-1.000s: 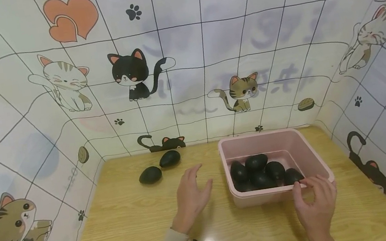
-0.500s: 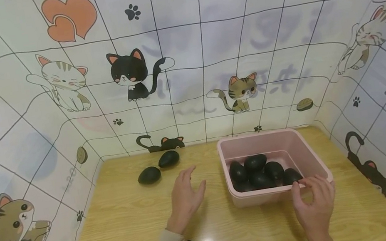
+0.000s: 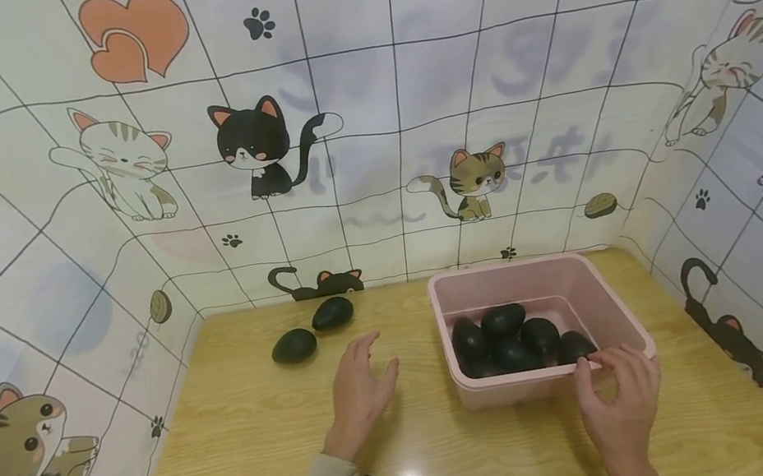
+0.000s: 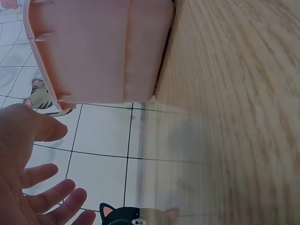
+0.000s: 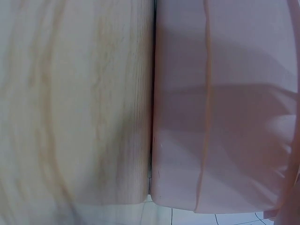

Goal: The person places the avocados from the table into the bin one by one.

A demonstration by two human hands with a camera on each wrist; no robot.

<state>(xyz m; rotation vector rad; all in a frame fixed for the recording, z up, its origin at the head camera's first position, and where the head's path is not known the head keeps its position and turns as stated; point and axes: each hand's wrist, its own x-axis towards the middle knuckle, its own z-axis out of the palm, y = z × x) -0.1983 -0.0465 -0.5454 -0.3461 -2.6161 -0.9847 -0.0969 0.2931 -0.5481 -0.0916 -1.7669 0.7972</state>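
Several dark avocados [image 3: 503,320] lie heaped in the front left part of a pink plastic bin [image 3: 525,390]. My right hand [image 3: 620,400] grips the bin's front rim near its right corner, thumb and fingers at the edge; its grip is mostly out of the right wrist view. Two more avocados lie on the table, one avocado [image 3: 294,346] nearer and another avocado [image 3: 333,313] just behind it. My left hand [image 3: 357,396] hovers between these two and the bin, fingers spread and holding nothing. In the left wrist view its fingers [image 4: 56,194] are apart from the bin's side [image 4: 89,51].
The wooden table [image 3: 250,450] ends at a back wall [image 3: 378,213] covered with cat-print sheeting, which also lines both sides. The bin stands at the back right, close to that wall.
My left hand has drifted left, away from the bin and closer to the two loose avocados. The right hand stays on the rim, and the avocados have not moved.
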